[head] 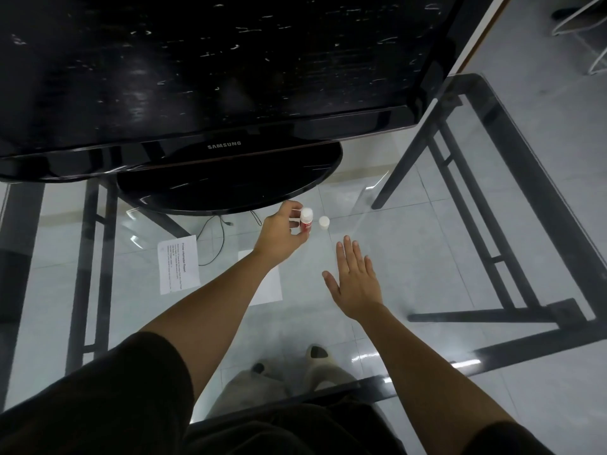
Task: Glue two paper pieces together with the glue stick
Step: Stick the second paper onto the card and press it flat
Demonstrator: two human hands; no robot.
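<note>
A red glue stick (pixel 305 222) with a white top stands upright on the glass table, with my left hand (pixel 281 232) closed around its body. Its white cap (pixel 324 222) sits on the glass just to the right of it. My right hand (pixel 356 279) hovers flat with fingers spread, below the cap and holding nothing. A printed paper piece (pixel 179 269) lies to the left of my left forearm. A second, blank white paper piece (pixel 268 285) lies under that forearm and is partly hidden by it.
A black Samsung monitor (pixel 210 77) on an oval stand (pixel 226 188) fills the far side of the glass table (pixel 460 224). Black table frame bars, a cable and the tiled floor show through the glass. My feet are visible below.
</note>
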